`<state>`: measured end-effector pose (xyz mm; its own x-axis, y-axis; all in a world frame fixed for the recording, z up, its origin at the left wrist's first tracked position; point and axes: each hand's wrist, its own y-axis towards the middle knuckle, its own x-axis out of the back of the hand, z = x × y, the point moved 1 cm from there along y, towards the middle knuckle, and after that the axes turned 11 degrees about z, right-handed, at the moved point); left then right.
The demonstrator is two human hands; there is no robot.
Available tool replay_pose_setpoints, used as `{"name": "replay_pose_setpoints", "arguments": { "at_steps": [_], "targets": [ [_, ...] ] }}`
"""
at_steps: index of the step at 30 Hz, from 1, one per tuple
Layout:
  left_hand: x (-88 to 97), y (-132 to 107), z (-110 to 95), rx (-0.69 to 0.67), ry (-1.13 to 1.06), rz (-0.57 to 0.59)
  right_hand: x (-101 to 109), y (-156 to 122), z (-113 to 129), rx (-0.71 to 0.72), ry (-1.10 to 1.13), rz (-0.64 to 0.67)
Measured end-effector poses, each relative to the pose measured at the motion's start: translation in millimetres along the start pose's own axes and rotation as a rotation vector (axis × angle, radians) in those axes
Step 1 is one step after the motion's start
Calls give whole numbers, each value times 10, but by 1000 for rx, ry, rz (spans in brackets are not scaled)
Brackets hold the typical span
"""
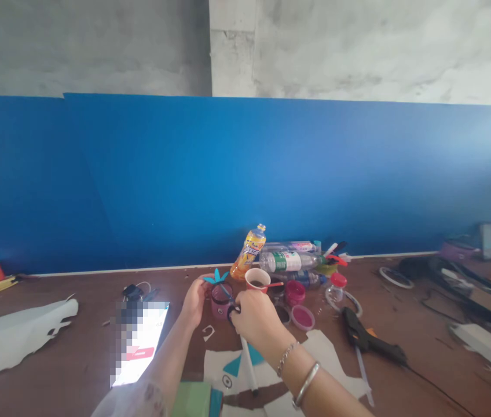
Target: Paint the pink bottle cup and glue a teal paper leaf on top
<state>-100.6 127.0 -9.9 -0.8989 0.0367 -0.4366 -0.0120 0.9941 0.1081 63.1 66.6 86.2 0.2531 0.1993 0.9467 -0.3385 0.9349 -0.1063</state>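
In the head view my left hand [194, 301] pinches a turquoise paper cutout [216, 276] with several pointed petals. My right hand [254, 315], with a chain bracelet and a silver bangle on its wrist, grips scissors [227, 291] by their dark handle. The blades point up and left, just below the cutout; whether they touch it I cannot tell. Behind the scissors stands a pinkish-purple jar [218, 307]. A paper cup [257, 278] with dark contents is just beyond my right hand. Under my right forearm lie white paper scraps [278, 379] and a white marker [249, 368].
An orange drink bottle [249, 252] leans by the blue partition [154, 174], beside lying clear bottles [289, 260]. Small pink tubs [301, 317] sit nearby. A black glue gun [369, 339] with its cord lies right, a lit phone [147, 341] left, green paper [191, 399] in front.
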Motion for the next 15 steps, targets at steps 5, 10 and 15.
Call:
{"name": "replay_pose_setpoints", "arguments": {
  "at_steps": [5,10,15],
  "targets": [
    [14,-6,6,-11,17,-3,5,-7,6,-4,-1,3],
    [35,-6,13,-21,49,-16,2,-9,31,-6,-9,10],
    [29,-16,-11,-38,96,-21,-14,-9,43,-5,-14,19]
  ]
}}
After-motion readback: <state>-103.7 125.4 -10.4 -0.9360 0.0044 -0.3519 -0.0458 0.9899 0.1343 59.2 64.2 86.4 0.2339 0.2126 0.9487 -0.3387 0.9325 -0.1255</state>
